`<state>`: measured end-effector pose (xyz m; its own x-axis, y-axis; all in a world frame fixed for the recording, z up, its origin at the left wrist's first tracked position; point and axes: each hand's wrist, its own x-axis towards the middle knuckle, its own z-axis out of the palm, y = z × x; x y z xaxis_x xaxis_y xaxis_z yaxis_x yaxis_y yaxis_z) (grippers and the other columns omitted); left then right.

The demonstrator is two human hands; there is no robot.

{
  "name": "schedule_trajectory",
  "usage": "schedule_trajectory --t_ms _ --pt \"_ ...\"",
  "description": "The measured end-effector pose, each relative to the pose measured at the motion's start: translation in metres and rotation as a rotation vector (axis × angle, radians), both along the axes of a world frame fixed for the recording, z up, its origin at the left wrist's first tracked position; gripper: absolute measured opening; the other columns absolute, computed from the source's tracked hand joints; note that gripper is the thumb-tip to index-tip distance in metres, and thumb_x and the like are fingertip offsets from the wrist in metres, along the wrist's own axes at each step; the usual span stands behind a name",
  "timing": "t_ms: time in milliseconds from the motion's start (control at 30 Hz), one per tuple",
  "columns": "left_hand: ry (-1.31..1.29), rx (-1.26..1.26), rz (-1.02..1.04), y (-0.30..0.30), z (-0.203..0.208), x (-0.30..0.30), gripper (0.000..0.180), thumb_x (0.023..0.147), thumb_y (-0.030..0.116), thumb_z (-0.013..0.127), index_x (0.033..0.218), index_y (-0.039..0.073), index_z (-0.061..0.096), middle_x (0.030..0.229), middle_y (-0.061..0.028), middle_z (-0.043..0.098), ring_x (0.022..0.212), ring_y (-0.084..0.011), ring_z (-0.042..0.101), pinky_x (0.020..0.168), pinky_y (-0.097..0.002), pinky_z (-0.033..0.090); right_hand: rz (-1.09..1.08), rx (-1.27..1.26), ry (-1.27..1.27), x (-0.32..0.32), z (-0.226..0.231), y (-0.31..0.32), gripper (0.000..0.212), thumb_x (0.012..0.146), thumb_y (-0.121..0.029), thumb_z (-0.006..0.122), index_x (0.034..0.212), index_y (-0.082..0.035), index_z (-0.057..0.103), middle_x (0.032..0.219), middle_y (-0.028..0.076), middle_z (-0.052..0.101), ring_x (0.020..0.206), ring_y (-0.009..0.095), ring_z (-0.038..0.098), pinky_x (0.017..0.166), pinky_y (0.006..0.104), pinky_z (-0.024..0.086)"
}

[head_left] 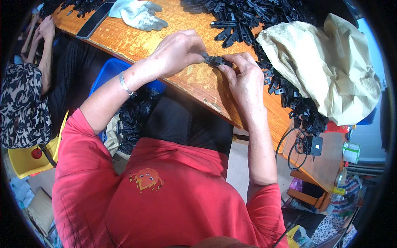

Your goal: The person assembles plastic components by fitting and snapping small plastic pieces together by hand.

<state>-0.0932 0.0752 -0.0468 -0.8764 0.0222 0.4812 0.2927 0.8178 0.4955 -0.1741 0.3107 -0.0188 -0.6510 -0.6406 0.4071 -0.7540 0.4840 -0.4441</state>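
Observation:
Above the table's near edge, both hands meet at a small black plastic part [216, 61], which looks like a clip. My left hand [180, 50] pinches its left end between thumb and fingers. On the other end, my right hand [245, 74] closes with thumb and forefinger. Fingertips cover part of the piece, so its exact shape is hard to make out. A large heap of similar black plastic parts [248, 16] lies just beyond the hands and runs down the right side of the table.
A pale cloth sack [318, 66] slumps over the heap at right. Beyond my left arm lie a grey-white glove [138, 14] and a dark phone [94, 20] on the worn wooden table [190, 89]. A blue bin [108, 74] holds black parts below. Another person [25, 99] sits at left.

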Motion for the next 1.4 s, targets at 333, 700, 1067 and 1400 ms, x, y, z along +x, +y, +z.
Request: schedule_trajectory --t_ms 333,700,1067,1400 --pt "-0.069 0.125 0.023 0.009 -0.002 -0.002 0.022 0.086 0.014 0.086 0.1 0.001 0.074 0.096 -0.0129 0.07 0.092 -0.0329 0.07 0.081 -0.0411 0.055 0.097 0.007 0.052 -0.015 -0.006 -0.01 0.02 0.081 -0.018 0.088 0.098 -0.006 0.084 0.092 0.014 0.071 0.084 0.036 0.073 0.077 0.0446 0.058" --pt "-0.563 0.084 -0.177 -0.072 0.055 0.071 0.021 0.088 0.012 0.084 0.101 0.001 0.072 0.092 -0.0062 0.069 0.087 -0.0185 0.064 0.079 -0.037 0.052 0.2 -0.004 0.008 -0.002 0.01 0.005 0.018 0.087 -0.023 0.085 0.098 -0.009 0.084 0.099 0.014 0.074 0.089 0.036 0.074 0.081 0.0447 0.06" --pt "0.073 -0.202 0.073 0.016 0.03 -0.05 0.029 0.097 0.021 0.075 0.122 0.005 0.074 0.107 -0.0157 0.075 0.102 -0.0355 0.074 0.091 -0.0462 0.058 -0.31 0.447 0.204 -0.065 0.006 0.032 0.034 0.088 -0.014 0.082 0.121 -0.007 0.081 0.116 0.02 0.075 0.108 0.038 0.074 0.095 0.0462 0.058" --pt "-0.379 0.521 0.05 -0.007 0.007 -0.087 0.018 0.103 0.015 0.074 0.098 -0.001 0.069 0.077 -0.0022 0.068 0.063 -0.0087 0.063 0.055 -0.0263 0.051 -0.23 0.23 -0.248 -0.04 0.018 0.005 0.044 0.089 -0.045 0.083 0.093 -0.001 0.083 0.092 0.028 0.078 0.093 0.042 0.078 0.09 0.049 0.06"
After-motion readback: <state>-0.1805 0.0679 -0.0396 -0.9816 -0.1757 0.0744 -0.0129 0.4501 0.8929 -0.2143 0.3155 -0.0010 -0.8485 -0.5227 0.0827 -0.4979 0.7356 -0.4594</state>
